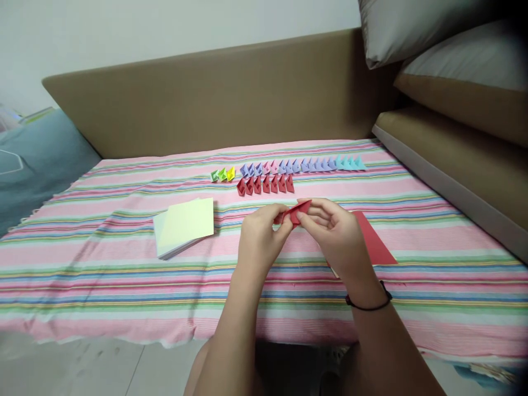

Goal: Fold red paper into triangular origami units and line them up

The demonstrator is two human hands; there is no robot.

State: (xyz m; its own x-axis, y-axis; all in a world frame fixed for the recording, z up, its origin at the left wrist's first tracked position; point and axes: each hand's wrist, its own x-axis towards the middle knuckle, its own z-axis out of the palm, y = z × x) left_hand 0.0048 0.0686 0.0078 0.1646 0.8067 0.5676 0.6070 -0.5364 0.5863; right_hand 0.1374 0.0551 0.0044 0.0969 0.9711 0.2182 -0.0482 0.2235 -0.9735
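A small folded red paper boat is held up between both hands, above the striped cloth. My left hand pinches its left end between thumb and fingers. My right hand grips the other end, thumb pressed on the near side and fingers curled behind. Under and beside my right hand lies red paper, partly covered by the hand. Beyond the hands stands a row of several red paper boats, with a longer row of purple, pink and blue boats behind it.
To the left lies a stack of paper with a pale yellow sheet on top. Green and yellow boats stand at the back. A brown backrest closes off the far side; cushions are piled at the right.
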